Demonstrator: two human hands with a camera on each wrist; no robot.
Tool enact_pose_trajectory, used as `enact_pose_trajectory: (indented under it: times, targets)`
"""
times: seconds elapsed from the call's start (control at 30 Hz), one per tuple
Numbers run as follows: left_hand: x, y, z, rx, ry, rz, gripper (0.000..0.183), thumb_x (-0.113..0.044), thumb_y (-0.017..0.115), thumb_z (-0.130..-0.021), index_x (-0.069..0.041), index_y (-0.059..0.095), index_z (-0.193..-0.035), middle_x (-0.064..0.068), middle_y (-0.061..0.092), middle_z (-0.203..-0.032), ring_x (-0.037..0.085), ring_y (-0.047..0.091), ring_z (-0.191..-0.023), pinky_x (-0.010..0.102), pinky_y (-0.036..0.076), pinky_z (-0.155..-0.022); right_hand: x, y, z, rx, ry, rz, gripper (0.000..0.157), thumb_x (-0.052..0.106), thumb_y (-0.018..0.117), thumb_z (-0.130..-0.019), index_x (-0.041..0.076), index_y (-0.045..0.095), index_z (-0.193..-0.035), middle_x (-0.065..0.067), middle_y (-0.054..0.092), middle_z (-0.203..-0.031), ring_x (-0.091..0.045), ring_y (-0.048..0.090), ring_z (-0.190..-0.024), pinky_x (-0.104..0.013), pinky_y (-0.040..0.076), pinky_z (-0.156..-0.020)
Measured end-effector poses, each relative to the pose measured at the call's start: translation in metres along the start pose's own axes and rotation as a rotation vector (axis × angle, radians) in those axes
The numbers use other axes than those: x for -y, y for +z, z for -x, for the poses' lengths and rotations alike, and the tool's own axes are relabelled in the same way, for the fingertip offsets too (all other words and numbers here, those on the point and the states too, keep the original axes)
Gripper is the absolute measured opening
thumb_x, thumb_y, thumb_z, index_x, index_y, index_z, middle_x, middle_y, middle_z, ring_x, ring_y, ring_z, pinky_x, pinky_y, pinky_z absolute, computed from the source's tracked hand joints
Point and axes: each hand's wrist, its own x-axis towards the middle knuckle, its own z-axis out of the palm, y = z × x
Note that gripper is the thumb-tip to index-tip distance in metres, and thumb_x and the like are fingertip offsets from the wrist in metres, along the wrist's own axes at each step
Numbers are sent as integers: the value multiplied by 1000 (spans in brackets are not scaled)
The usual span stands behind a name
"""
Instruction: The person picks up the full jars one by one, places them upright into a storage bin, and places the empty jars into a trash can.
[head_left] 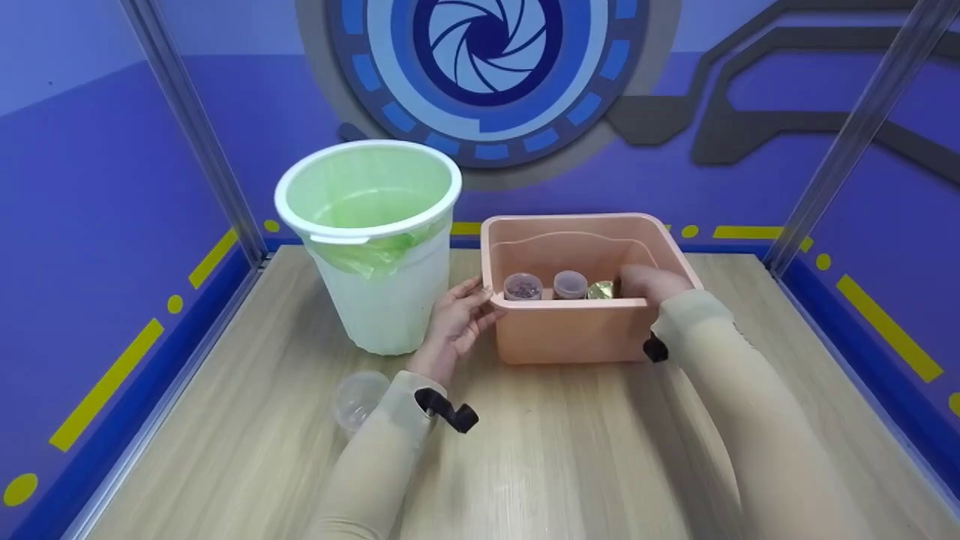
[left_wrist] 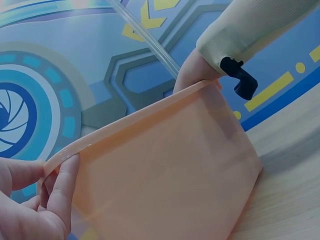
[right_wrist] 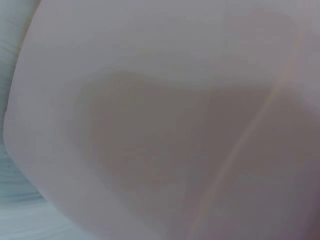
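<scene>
A peach plastic bin (head_left: 574,335) stands on the table, right of the middle. My left hand (head_left: 452,321) grips its near left corner, and in the left wrist view the thumb and fingers (left_wrist: 64,187) pinch the rim. Over the near right part of the bin my right hand (head_left: 651,283) reaches inside, fingers hidden behind the wall. It is beside a shiny gold-topped item (head_left: 601,290); I cannot tell whether it holds anything. Two small clear containers with dark contents, one at left (head_left: 523,286) and one in the middle (head_left: 570,285), stand in the bin.
A tall white bucket (head_left: 375,300) with a green bag liner stands left of the bin. A clear plastic cup (head_left: 358,401) is on the wooden table (head_left: 555,465) beside my left forearm. Blue panels (head_left: 112,225) enclose the table at the back and sides.
</scene>
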Motion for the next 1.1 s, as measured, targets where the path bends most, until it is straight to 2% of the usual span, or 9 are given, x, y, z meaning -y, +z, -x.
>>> enact_pose_trajectory:
  times: [0.07, 0.17, 0.27, 0.4, 0.53, 0.7, 0.87, 0.97, 1.1]
  targets:
    - [-1, 0, 0, -7, -3, 0, 47, 5, 56, -101, 4, 50, -147, 25, 58, -142, 23, 68, -99, 28, 67, -74, -1, -4, -7, -5, -154, 220, 11, 2, 51, -77, 11, 58, -78, -2, 57, -85, -19, 54, -81, -25, 48, -65]
    - [-3, 0, 2, -14, -25, -10, 46, 3, 57, -101, 3, 51, -147, 24, 58, -143, 23, 69, -100, 29, 67, -78, -2, -8, -15, 5, -171, 267, 13, -2, 52, -77, 10, 56, -81, -2, 52, -85, -20, 50, -83, -23, 46, -63]
    - [-9, -3, 7, -17, -70, -36, 43, -1, 58, -102, 0, 54, -145, 22, 61, -139, 24, 69, -105, 33, 66, -87, 1, -12, -18, 32, -179, 291, 26, 0, 57, -81, 2, 62, -106, -14, 58, -107, -28, 54, -100, -29, 55, -76]
    - [-24, -16, 23, -8, -110, -112, 34, -12, 57, -106, -2, 56, -138, 16, 63, -124, 25, 64, -107, 38, 64, -95, 11, -19, -19, 40, -295, 345, 63, 4, 66, -86, -5, 47, -146, -29, 51, -145, -43, 52, -129, -50, 54, -107]
    - [-44, -37, 50, 73, -9, -238, 34, -18, 51, -109, -1, 52, -139, 11, 63, -116, 23, 64, -104, 37, 64, -93, 27, -27, -15, -66, -404, 303, 67, 9, 72, -88, -9, 46, -147, -32, 49, -150, -47, 49, -137, -59, 46, -115]
    - [-70, -79, 86, 126, 297, -349, 36, -10, 48, -108, 9, 52, -139, 5, 68, -103, 18, 69, -94, 33, 65, -84, 52, -27, -4, -224, -475, 88, 54, 18, 68, -99, -3, 50, -145, -26, 53, -149, -43, 51, -138, -56, 48, -114]
    - [-82, -132, 108, -10, 578, -426, 29, -7, 55, -105, 7, 58, -131, 1, 70, -102, 15, 68, -99, 29, 63, -89, 85, -9, 10, -217, -504, -288, 52, 28, 63, -103, 5, 49, -148, -19, 55, -150, -32, 61, -131, -41, 58, -105]
    - [-79, -164, 110, -46, 622, -457, 32, -8, 54, -106, 4, 56, -135, 2, 69, -111, 13, 67, -106, 26, 60, -93, 107, 8, 19, -122, -488, -549, 51, 29, 61, -104, 7, 49, -149, -18, 56, -150, -25, 68, -120, -30, 62, -95]
    - [-67, -204, 106, 91, 578, -450, 35, -6, 45, -108, -2, 50, -143, 4, 66, -127, 10, 64, -117, 26, 57, -101, 139, 35, 26, 15, -433, -827, 50, 26, 61, -105, 7, 48, -149, -20, 56, -150, -26, 72, -115, -33, 63, -95]
